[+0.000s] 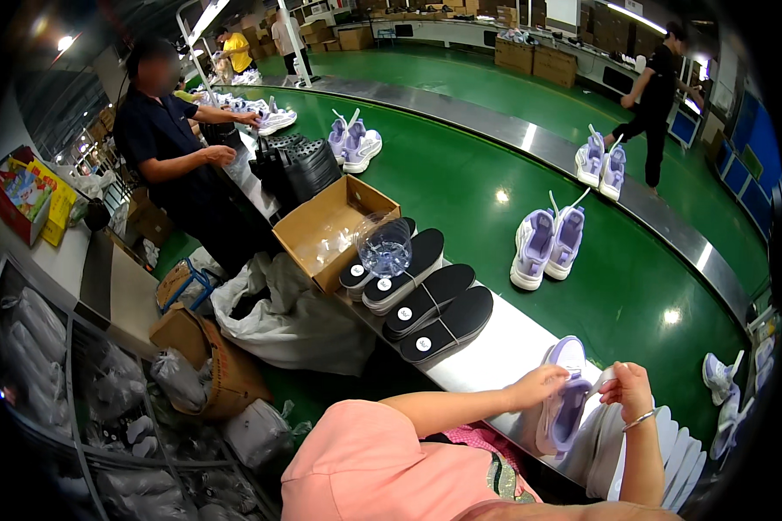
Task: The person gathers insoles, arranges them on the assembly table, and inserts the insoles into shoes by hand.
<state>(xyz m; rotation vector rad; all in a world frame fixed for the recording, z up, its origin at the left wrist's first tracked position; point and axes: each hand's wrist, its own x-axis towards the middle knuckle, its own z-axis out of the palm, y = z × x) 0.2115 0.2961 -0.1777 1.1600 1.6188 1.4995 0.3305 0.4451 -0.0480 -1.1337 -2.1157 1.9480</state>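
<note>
A white and lilac sneaker (560, 419) lies on the metal ledge in front of me. My left hand (539, 387) has its fingers closed at the sneaker's upper, by the tongue. My right hand (627, 392), with a bracelet at the wrist, is raised beside the shoe's opening and pinches a pale strip (601, 379) that looks like a lace or strap. Below my right forearm stands a row of white sole-shaped pieces (613, 443). Left of the sneaker lie banded stacks of black insoles (450, 325) with round white stickers.
A clear plastic tub (384, 247) sits on the insoles, beside an open cardboard box (330, 227). Paired sneakers (547, 243) stand on the green conveyor (460, 208). A co-worker (178, 156) in dark clothes stands at left, and a white sack (282, 317) lies below the ledge.
</note>
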